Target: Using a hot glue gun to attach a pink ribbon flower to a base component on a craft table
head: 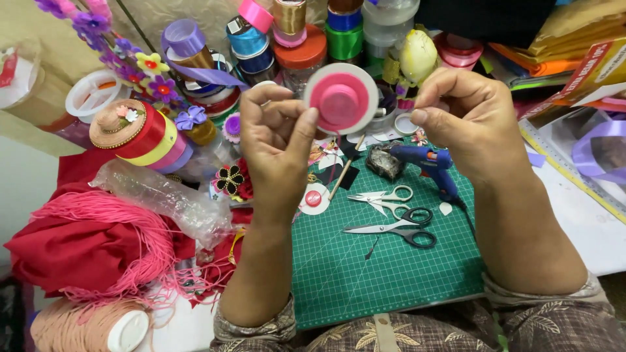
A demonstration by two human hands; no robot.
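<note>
The left hand (277, 140) is holding up a small pink felt hat on a white round brim (340, 99), fingers pinching its edge. The right hand (466, 117) is hovering beside it, fingertips pressed together. Crown and brim look already joined; trimming seems left, while the blue glue gun (427, 163) is lying on the green cutting mat (385, 261).

One Head Camera, Looking Down Over Our Forearms

We see from a single head-worn view, tilted downward and forward, close above the green cutting mat (385, 261). Ribbon spools (287, 32) fill the far edge; the top corners are cropped, so perhaps more lies beyond.
</note>
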